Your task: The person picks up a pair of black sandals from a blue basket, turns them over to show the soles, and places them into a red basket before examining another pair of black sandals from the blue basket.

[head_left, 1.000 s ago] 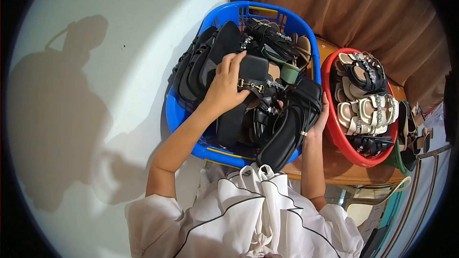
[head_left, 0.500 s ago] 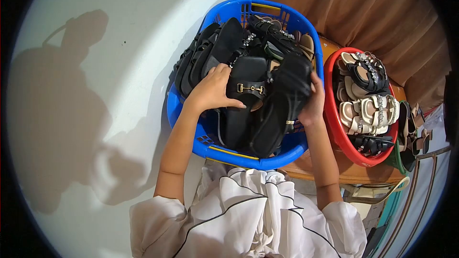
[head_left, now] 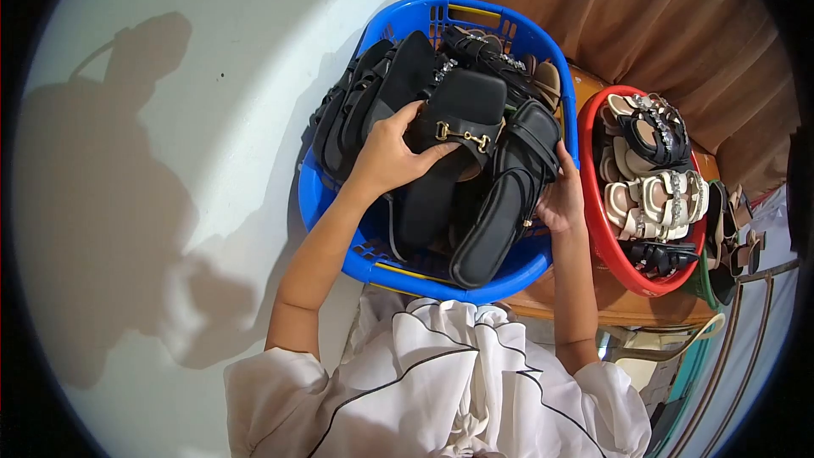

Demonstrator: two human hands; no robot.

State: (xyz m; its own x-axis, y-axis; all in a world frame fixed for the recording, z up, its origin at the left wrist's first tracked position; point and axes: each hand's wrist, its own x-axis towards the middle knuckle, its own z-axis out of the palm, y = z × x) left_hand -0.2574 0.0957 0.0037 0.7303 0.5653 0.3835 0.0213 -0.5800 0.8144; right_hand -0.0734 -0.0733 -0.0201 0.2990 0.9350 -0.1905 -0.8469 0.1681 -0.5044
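A blue plastic basket (head_left: 339,259) holds several black sandals. My left hand (head_left: 392,157) grips a black sandal with a gold horsebit buckle (head_left: 465,100), its thumb across the strap and its fingers at the left edge. Beside it, a black strappy sandal (head_left: 500,220) lies tilted along the basket's right side. My right hand (head_left: 561,195) is at that sandal's outer edge, its fingers curled, their tips partly hidden by the sandal. More black sandals (head_left: 407,72) stand in a row at the basket's left, and some with shiny stones (head_left: 483,55) lie at the back.
On the right, a red basket (head_left: 598,220) of white and black sandals stands on a brown wooden surface (head_left: 585,301). More sandals (head_left: 736,233) are beyond it. A brown curtain (head_left: 627,8) hangs behind, and a pale wall (head_left: 246,102) is on the left.
The buckle sandal has moved up and right and tilted with my left hand. The strappy sandal has turned and now shows its straps clearly. My right hand has shifted slightly right and down.
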